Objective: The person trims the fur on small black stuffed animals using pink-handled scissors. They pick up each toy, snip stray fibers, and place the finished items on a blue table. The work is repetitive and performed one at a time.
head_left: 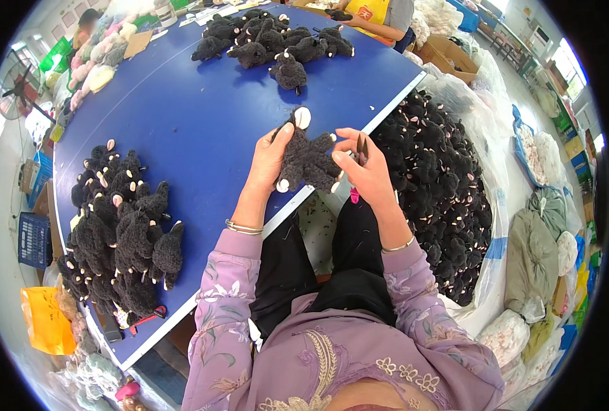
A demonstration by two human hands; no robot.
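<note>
Over the table's near edge, my left hand (271,159) grips a black plush animal (306,159) by one side. The toy has a white face patch or ear at its top and pale tips on its limbs. My right hand (369,175) is closed round a pair of small snips (362,149), their dark pointed blades sticking up past the fingers. A pink part shows below that palm. The right fingertips are beside the toy's right-hand limbs; whether they touch it I cannot tell.
Black plush toys form a pile (123,233) on the blue table (201,130) at left and another pile (267,38) at the far side. A large plastic-lined bag (434,198) of similar toys stands at right. Across the table is another person in yellow (371,15).
</note>
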